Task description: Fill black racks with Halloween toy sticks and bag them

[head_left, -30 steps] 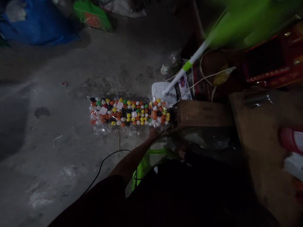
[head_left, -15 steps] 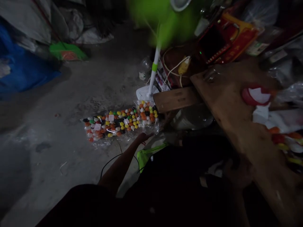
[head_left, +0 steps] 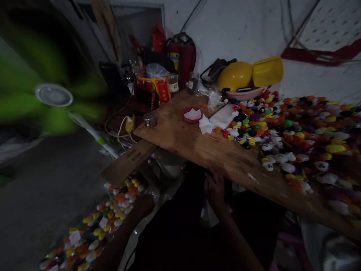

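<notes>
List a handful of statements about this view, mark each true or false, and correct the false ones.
1. The left grip is nearer the coloured pieces at the lower left than the right grip is. True.
2. The metal cup stands inside the red dish. False: the metal cup stands apart from the red dish, near a corner of the wooden table.
3. White paper lies in the red dish. True.
4. The green fan is at the right of the view. False: the green fan is at the left.
5. The right grip is by the near edge of the wooden table. True; whether it touches is too dark to tell.
</notes>
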Available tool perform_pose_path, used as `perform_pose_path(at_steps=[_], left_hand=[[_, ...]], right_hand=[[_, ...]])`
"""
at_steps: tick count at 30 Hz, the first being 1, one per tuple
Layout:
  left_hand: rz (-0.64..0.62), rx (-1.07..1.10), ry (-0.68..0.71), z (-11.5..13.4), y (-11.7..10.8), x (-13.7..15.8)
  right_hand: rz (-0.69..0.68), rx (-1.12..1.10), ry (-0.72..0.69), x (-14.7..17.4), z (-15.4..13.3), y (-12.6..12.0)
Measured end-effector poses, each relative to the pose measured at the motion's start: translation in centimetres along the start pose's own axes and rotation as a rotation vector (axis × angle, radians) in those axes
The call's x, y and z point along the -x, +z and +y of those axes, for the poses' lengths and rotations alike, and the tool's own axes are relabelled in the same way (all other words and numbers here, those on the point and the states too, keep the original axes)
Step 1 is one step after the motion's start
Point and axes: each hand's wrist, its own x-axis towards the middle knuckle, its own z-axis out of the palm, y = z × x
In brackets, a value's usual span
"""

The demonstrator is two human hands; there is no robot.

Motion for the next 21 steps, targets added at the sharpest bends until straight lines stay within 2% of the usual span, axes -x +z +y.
perform_pose_path(at_steps=[3,7,9,13,17,21], left_hand=[[0.058,0.003,0.079,4.1,-3.6,-0.4],[0.151,0.110,0.336,10.7,-9.2,-1.9],[0.292,0.189,0.411,13.7,-11.8,-3.4],[0.527,0.247,0.451,18.6,-15.6,-6.9],[0.640,0.214,0.562,23.5,-18.7,-10.0],[0.666,0.146,0.634,28.8,-21.9,-14.2]], right_hand=[[0.023,-0.128,0.016,1.0,-0.1,0.4],[-0.019,-0.155,0.047,1.7,-0.3,0.8],[-0.029,-0.130,0.056,1.8,-0.5,0.9],[-0.036,-0.109,0.091,1.0,-1.0,0.6],[-0.029,-0.114,0.090,-0.6,-1.2,-0.8],[0.055,-0.182,0.196,-0.2,-0.9,-4.2]])
